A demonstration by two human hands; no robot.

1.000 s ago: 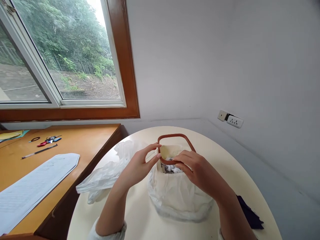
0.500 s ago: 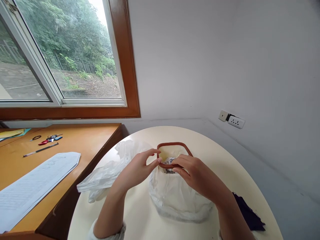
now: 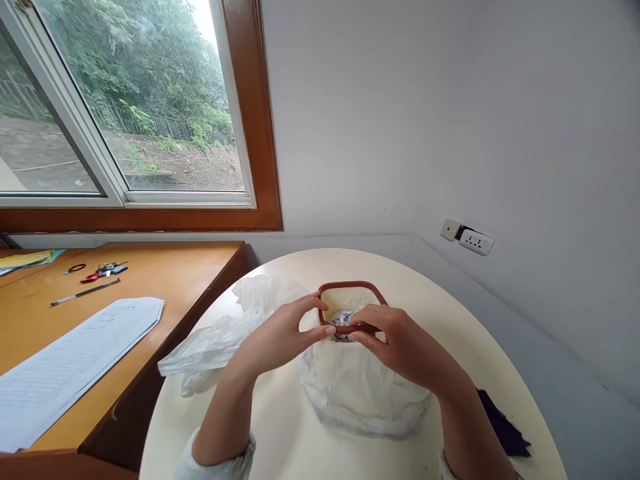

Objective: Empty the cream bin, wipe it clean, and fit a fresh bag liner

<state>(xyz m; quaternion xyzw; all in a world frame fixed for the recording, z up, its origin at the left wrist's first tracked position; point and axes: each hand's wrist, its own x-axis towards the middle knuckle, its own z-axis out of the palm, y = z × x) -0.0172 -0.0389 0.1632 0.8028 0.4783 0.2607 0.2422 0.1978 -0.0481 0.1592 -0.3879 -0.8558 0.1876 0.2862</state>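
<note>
A small cream bin lined with a white plastic bag (image 3: 360, 390) stands on the round cream table (image 3: 450, 320). A reddish-brown ring (image 3: 350, 287) sits around the bin's mouth, over the bag's edge. Crumpled paper (image 3: 344, 317) shows inside. My left hand (image 3: 283, 333) pinches the ring's near left side. My right hand (image 3: 400, 343) grips the ring's near edge with its fingers curled over it.
A loose white plastic bag (image 3: 220, 337) lies left of the bin. A dark cloth (image 3: 500, 427) lies by my right forearm. The wooden desk (image 3: 165, 267) on the left holds a paper sheet (image 3: 75, 363), a pen (image 3: 85, 292) and keys (image 3: 103, 271). A wall socket (image 3: 475, 240) is at right.
The ring has come down from a raised, tilted position to lie lower around the bin's mouth. Both hands followed it, staying on its near edge.
</note>
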